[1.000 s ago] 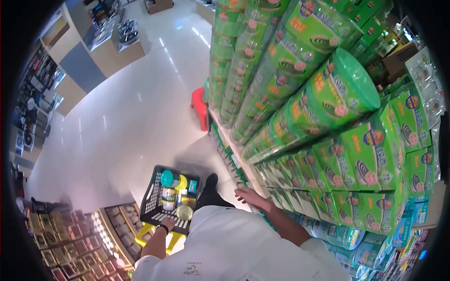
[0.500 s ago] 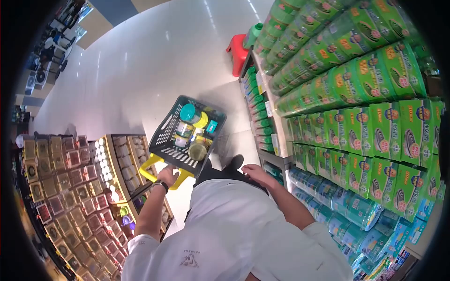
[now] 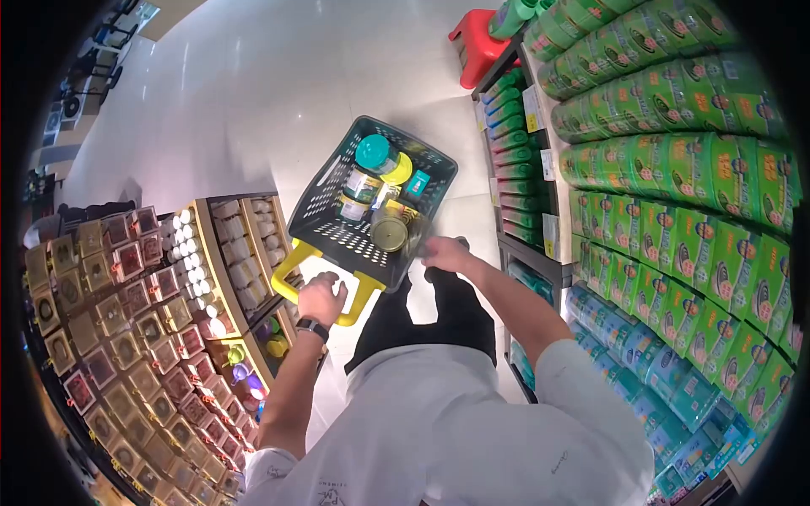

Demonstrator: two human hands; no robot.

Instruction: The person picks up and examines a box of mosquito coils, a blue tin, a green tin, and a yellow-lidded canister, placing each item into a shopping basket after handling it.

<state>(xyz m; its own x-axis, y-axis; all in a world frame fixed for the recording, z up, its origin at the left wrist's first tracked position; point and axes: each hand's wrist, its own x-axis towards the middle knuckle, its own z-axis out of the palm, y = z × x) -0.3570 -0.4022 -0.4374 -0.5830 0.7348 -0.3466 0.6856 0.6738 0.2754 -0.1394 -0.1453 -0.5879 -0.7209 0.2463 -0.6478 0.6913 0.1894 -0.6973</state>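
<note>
A dark grey shopping basket (image 3: 321, 221) with perforated sides stands in front of my legs. My left hand (image 3: 321, 297), with a dark band on the wrist, is closed round the crossbar of its yellow handle (image 3: 289, 278). At the basket's near right corner is my right hand (image 3: 447, 255), its fingertips smeared by motion. Inside the basket lie a teal-lidded container (image 3: 373, 152), a yellow-lidded one (image 3: 396, 169), a small teal box (image 3: 418, 183), several jars and a round clear-topped container (image 3: 390, 234) nearest me.
Shelves of green packages (image 3: 675, 164) and blue-wrapped rolls (image 3: 650, 358) rise on my right. A red stool (image 3: 483, 46) stands at their far end. To my left are boxed goods (image 3: 110, 312) and a wooden shelf unit (image 3: 207, 253). Pale floor (image 3: 236, 110) stretches ahead.
My right hand has moved from beside my hip forward to the basket's near right corner. The basket and left hand appear further right in view. The shelves have shifted as well.
</note>
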